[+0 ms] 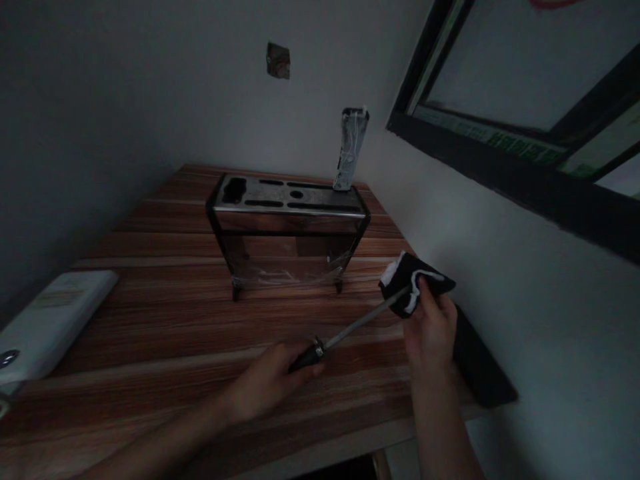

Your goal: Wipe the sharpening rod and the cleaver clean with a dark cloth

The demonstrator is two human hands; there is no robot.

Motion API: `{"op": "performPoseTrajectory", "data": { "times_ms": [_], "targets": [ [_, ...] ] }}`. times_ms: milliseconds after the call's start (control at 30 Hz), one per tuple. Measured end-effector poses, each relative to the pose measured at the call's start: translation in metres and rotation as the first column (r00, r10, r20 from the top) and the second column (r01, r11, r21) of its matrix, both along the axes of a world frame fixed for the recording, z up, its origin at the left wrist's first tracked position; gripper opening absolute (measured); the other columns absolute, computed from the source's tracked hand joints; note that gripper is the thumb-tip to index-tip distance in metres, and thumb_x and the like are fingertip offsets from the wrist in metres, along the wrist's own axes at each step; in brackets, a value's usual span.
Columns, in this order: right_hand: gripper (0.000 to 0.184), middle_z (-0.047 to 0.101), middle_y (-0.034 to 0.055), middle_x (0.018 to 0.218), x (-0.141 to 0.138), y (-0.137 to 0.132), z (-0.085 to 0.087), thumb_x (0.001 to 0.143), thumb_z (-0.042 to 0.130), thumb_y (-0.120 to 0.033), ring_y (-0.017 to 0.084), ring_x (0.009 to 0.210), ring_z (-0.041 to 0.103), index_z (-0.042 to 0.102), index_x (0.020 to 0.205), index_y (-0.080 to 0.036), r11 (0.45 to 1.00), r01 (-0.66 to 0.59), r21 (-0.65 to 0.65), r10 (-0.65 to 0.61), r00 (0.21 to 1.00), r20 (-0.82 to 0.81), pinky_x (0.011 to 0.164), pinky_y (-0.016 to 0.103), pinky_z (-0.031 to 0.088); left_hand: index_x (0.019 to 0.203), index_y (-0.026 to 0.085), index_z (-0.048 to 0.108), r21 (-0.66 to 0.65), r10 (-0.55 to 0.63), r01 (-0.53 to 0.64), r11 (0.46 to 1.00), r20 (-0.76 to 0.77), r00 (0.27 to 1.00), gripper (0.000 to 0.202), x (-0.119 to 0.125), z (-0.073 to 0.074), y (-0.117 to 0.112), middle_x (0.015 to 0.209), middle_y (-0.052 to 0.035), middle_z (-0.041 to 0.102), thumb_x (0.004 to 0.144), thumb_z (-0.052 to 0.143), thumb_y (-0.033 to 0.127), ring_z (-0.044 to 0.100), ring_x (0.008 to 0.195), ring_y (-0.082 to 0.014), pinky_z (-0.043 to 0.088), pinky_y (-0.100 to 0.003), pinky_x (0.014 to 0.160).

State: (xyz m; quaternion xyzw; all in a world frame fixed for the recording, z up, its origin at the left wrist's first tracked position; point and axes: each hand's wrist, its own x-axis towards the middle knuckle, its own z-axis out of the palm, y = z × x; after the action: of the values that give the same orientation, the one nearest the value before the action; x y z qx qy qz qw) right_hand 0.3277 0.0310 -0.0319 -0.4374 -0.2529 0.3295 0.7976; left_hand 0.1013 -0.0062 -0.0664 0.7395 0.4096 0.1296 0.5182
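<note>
My left hand [273,377] grips the black handle of a sharpening steel [357,325], whose thin grey rod slants up to the right. Around the rod's far end, my right hand [431,320] pinches a black cloth with white edging [434,283]. The rod's tip is hidden by the cloth. Beyond my hands stands a knife block [287,221] with a metal slotted top and black side frames. Clear plastic film clings to its lower part. A grey, film-wrapped piece [351,150] sticks up from the block's right end.
A white box-like object [55,320] lies on the wood-grain table [165,320] at the left. A flat black object [483,360] rests along the right wall, beside my right forearm. A dark window frame [480,150] runs above it. The back wall has a socket hole [278,61].
</note>
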Motion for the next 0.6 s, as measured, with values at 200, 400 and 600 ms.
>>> {"op": "performPoseTrajectory", "data": {
  "times_ms": [200, 400, 600],
  "targets": [
    [0.025, 0.071, 0.0002, 0.083, 0.0083, 0.0026, 0.0008, 0.064, 0.072, -0.026, 0.016, 0.08, 0.066, 0.068, 0.087, -0.02, 0.996, 0.093, 0.018, -0.092, 0.996, -0.006, 0.078, 0.033, 0.051, 0.085, 0.017, 0.056, 0.034, -0.01, 0.01, 0.999, -0.018, 1.0, 0.027, 0.0002, -0.0048, -0.0008, 0.077, 0.0012, 0.057, 0.088, 0.043, 0.04, 0.052, 0.073, -0.0128, 0.038, -0.021, 0.064],
    [0.019, 0.07, -0.0022, 0.078, 0.0084, 0.0046, -0.0001, 0.063, 0.073, -0.026, 0.014, 0.075, 0.065, 0.067, 0.079, -0.019, 0.997, 0.074, -0.017, -0.075, 0.996, -0.038, 0.073, 0.03, 0.052, 0.083, 0.016, 0.056, 0.049, -0.022, 0.023, 0.999, -0.016, 1.0, 0.028, -0.0005, -0.0058, -0.0005, 0.077, 0.0011, 0.058, 0.089, 0.042, 0.04, 0.053, 0.072, -0.0126, 0.038, -0.022, 0.066],
    [0.02, 0.07, -0.0032, 0.08, 0.0035, 0.0048, -0.0061, 0.061, 0.074, -0.027, 0.013, 0.074, 0.064, 0.068, 0.078, -0.021, 0.992, -0.031, -0.122, 0.03, 0.999, -0.011, 0.071, 0.027, 0.05, 0.082, 0.017, 0.054, 0.034, -0.003, 0.004, 0.999, -0.01, 1.0, 0.028, -0.0004, -0.0014, -0.0008, 0.077, 0.0012, 0.057, 0.088, 0.041, 0.04, 0.054, 0.073, -0.013, 0.039, -0.021, 0.066]
  ]
}}
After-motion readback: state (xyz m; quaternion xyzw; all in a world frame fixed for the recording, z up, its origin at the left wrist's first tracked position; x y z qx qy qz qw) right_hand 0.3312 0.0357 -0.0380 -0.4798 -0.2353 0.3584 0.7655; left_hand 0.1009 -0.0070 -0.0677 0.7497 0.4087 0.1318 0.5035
